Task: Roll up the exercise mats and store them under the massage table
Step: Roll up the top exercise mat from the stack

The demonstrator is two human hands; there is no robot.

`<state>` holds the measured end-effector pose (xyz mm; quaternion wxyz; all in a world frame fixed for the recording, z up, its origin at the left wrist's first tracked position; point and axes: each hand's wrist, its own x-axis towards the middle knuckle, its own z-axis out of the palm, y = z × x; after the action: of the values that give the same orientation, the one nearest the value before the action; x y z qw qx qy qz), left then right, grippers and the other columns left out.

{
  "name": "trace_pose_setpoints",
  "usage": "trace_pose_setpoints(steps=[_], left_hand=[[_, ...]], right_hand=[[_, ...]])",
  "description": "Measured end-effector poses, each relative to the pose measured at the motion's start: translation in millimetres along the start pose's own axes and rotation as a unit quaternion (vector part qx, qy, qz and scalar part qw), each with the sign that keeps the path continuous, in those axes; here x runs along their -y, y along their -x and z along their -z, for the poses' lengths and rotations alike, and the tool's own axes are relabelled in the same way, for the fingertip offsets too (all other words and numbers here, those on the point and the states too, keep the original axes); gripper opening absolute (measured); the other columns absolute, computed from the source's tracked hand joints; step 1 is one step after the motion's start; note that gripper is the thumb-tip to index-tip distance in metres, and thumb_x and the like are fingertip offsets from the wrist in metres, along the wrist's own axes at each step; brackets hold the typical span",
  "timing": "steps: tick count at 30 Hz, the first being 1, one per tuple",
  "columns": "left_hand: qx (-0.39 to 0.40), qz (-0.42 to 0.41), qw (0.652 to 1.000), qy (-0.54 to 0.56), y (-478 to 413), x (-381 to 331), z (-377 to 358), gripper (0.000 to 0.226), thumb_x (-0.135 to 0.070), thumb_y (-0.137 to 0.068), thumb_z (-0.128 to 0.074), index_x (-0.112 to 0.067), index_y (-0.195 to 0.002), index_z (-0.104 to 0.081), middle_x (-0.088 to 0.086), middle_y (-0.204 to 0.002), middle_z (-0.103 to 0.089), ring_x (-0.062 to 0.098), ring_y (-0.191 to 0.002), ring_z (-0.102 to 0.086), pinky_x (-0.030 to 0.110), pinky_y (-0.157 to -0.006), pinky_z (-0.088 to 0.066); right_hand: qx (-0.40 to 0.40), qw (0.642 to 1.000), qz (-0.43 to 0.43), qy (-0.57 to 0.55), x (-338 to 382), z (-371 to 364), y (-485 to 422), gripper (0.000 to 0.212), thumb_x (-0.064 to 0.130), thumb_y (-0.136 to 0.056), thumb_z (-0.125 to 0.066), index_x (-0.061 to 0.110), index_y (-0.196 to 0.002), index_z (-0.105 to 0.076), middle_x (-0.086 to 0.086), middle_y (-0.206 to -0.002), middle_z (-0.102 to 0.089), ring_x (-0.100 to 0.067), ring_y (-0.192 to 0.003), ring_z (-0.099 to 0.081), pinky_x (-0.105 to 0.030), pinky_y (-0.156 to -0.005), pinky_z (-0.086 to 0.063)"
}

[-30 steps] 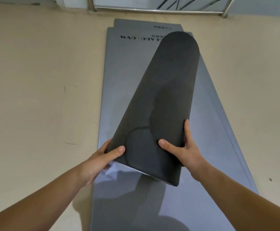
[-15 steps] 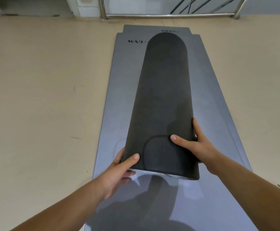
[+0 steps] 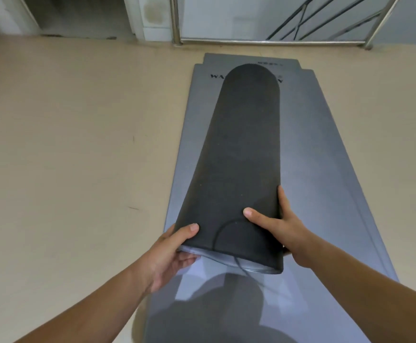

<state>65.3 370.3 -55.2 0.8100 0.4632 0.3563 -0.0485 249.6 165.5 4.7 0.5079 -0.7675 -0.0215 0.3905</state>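
Head view, looking down and forward. Beige floor (image 3: 73, 157) fills the left and right of the frame. Grey mat (image 3: 325, 169) lies flat on it, running from lower centre up to the upper right of centre; a second grey mat edge (image 3: 226, 58) shows just beyond its far end, printed lettering partly covered. Rolled black mat (image 3: 246, 154) lies lengthwise over the grey mat, centre frame, far end rounded, near end showing the grey inner layer. Metal railing (image 3: 276, 42) crosses the top right. Left hand (image 3: 174, 248) clamps the roll's near left corner, thumb on top, fingers underneath. Right hand (image 3: 278, 226) grips the near right side, thumb on top, fingers wrapped along the edge.
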Motion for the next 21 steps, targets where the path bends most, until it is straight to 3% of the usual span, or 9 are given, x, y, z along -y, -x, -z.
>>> trace_pose_setpoints(steps=[3, 6, 10, 13, 18, 21], left_hand=[[-0.034, -0.019, 0.999, 0.005, 24, -12, 41, 0.087, -0.053, -0.061, -0.088, -0.022, -0.138, -0.062, 0.006, -0.128, -0.075, 0.031, -0.117, -0.073, 0.048, -0.112, -0.05], [-0.09, -0.032, 0.995, 0.021, 50, -25, 95, 0.087, -0.057, -0.06, -0.086, -0.023, -0.136, -0.064, 0.003, -0.129, -0.075, 0.028, -0.115, -0.073, 0.046, -0.106, -0.053], [-0.175, -0.022, 0.983, 0.048, 95, -29, 184, 0.089, -0.061, -0.061, -0.086, -0.021, -0.138, -0.065, 0.011, -0.136, -0.071, 0.037, -0.129, -0.064, 0.048, -0.107, -0.053], [-0.243, -0.033, 0.966, 0.087, 133, -23, 241, 0.091, -0.061, -0.059, -0.086, -0.02, -0.137, -0.065, 0.014, -0.133, -0.072, 0.035, -0.124, -0.067, 0.051, -0.109, -0.052], [-0.317, -0.059, 0.935, 0.146, 178, -10, 299, 0.07, -0.055, -0.074, -0.086, -0.023, -0.132, -0.064, 0.01, -0.123, -0.076, 0.032, -0.117, -0.072, 0.051, -0.111, -0.049], [-0.349, -0.041, 0.926, 0.141, 185, 3, 312, 0.067, -0.057, -0.08, -0.081, -0.023, -0.135, -0.061, 0.006, -0.131, -0.07, 0.03, -0.119, -0.069, 0.052, -0.111, -0.048]], right_hand=[[0.049, 0.999, 0.017, 0.004, 13, -46, -14, 0.134, 0.055, -0.062, -0.098, 0.061, -0.16, -0.007, 0.022, -0.147, -0.055, -0.009, -0.121, -0.062, -0.041, -0.101, -0.053], [0.098, 0.995, 0.015, 0.017, 36, -111, -27, 0.134, 0.053, -0.066, -0.096, 0.058, -0.161, -0.002, 0.027, -0.13, -0.056, -0.007, -0.112, -0.061, -0.038, -0.1, -0.048], [0.188, 0.981, 0.02, 0.04, 51, -221, -33, 0.147, 0.064, -0.054, -0.099, 0.058, -0.161, 0.002, 0.023, -0.147, -0.052, -0.011, -0.129, -0.057, -0.039, -0.116, -0.043], [0.233, 0.971, 0.03, 0.049, 44, -301, -25, 0.149, 0.067, -0.051, -0.099, 0.059, -0.16, 0.003, 0.027, -0.149, -0.05, -0.008, -0.133, -0.055, -0.041, -0.119, -0.042], [0.263, 0.962, 0.044, 0.062, 41, -397, -8, 0.14, 0.069, -0.054, -0.096, 0.065, -0.157, -0.001, 0.029, -0.148, -0.048, -0.011, -0.134, -0.054, -0.044, -0.117, -0.044], [0.247, 0.963, 0.06, 0.084, 43, -424, -4, 0.14, 0.075, -0.05, -0.094, 0.069, -0.154, -0.001, 0.027, -0.15, -0.046, -0.014, -0.135, -0.054, -0.045, -0.117, -0.044]])
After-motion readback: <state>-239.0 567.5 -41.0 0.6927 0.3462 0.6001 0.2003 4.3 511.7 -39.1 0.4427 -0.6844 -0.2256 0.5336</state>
